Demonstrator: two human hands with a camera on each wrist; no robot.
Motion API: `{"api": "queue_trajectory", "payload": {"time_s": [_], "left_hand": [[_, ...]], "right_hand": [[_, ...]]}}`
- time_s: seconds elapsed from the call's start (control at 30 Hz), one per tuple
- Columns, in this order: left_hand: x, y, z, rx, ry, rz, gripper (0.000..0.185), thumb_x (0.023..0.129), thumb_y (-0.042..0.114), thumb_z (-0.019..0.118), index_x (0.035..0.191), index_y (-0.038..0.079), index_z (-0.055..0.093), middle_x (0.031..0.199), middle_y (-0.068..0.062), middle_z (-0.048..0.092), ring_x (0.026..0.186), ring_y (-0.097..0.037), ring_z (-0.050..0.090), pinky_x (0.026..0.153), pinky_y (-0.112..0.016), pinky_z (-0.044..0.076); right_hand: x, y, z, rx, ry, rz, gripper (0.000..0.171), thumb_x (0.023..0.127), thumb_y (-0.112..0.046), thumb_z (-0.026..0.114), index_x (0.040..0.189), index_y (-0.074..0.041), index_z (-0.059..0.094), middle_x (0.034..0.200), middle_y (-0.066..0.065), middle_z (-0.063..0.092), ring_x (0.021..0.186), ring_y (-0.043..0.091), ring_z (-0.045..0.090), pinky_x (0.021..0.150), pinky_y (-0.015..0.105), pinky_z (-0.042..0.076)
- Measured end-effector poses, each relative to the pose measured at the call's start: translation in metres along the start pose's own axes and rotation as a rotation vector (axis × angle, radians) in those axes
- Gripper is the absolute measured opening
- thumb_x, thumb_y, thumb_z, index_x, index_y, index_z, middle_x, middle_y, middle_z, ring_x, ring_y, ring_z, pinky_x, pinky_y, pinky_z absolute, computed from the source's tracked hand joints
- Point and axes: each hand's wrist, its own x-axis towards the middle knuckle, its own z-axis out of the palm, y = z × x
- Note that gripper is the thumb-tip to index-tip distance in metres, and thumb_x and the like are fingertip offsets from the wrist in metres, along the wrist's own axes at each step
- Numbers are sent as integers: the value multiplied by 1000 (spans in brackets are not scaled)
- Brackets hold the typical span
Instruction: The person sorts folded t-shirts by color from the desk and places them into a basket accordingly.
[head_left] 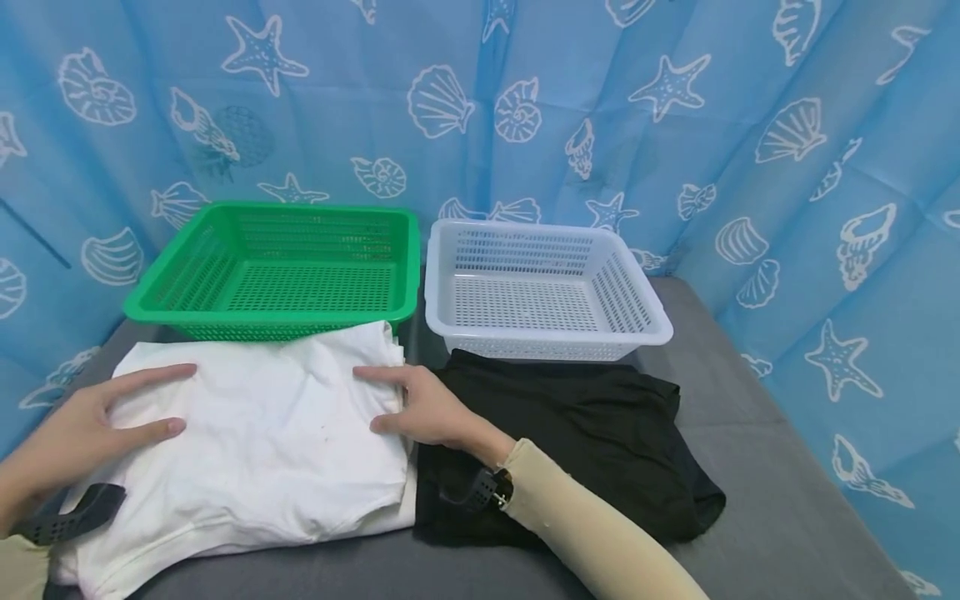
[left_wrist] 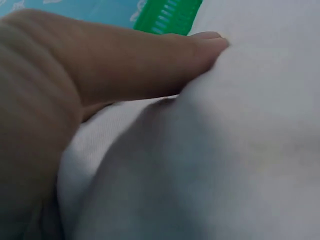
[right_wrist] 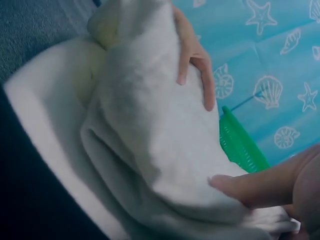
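A white folded garment point(head_left: 277, 450) lies on the grey surface at the left, its layers showing along the right and lower edges. My left hand point(head_left: 93, 429) rests on its left side, with thumb and index finger straight and spread apart. On the opposite edge, my right hand point(head_left: 431, 408) touches the cloth with extended thumb and index finger. In the right wrist view the thumb of the right hand point(right_wrist: 270, 185) lies against the white cloth, which rises in soft folds. The remaining fingers of both hands are mostly hidden.
A black folded garment point(head_left: 592, 442) lies right of the white one, partly under my right forearm. Behind them stand a green basket point(head_left: 270, 317) and a white basket point(head_left: 555, 337), both empty. A blue curtain point(head_left: 570, 75) with shell prints hangs behind the grey surface point(head_left: 772, 492).
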Motion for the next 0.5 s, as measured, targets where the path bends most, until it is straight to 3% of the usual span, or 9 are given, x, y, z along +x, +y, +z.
{"api": "queue_trajectory", "payload": {"time_s": [0.17, 0.27, 0.3, 0.4, 0.5], "left_hand": [[-3, 9, -5, -61, 55, 2, 76, 88, 40, 75, 153, 35, 36, 156, -12, 30, 141, -47, 18, 86, -70, 31], [-6, 17, -8, -93, 116, 6, 77, 88, 35, 76, 153, 36, 36, 155, -6, 30, 141, -43, 18, 87, -70, 29], [-7, 20, -9, -89, 143, 3, 77, 87, 35, 77, 152, 36, 37, 153, -5, 32, 140, -41, 22, 90, -63, 32], [-8, 28, -11, -127, 217, -5, 74, 86, 32, 79, 150, 35, 42, 148, 0, 37, 136, -18, 29, 93, -30, 36], [-7, 34, -11, -167, 296, -33, 69, 84, 30, 81, 145, 33, 50, 140, 6, 43, 121, -3, 37, 72, -9, 32]], "right_hand": [[-11, -2, -7, -39, 35, -83, 65, 80, -6, 79, 140, -22, 58, 138, 2, 54, 117, 6, 49, 92, 24, 46], [-18, -4, -12, -18, 62, -123, 63, 82, -6, 79, 140, -21, 59, 136, 1, 57, 110, 6, 52, 88, 25, 48], [-19, -6, -14, 3, 70, -129, 63, 82, -6, 79, 139, -21, 59, 135, 1, 58, 108, 7, 53, 86, 25, 49], [-23, -10, -21, 57, 92, -132, 61, 83, -6, 79, 139, -21, 59, 128, 1, 61, 97, 9, 54, 80, 26, 51], [-24, -15, -31, 124, 107, -131, 61, 83, -5, 79, 139, -19, 59, 125, 1, 61, 96, 11, 55, 80, 28, 51]]}}
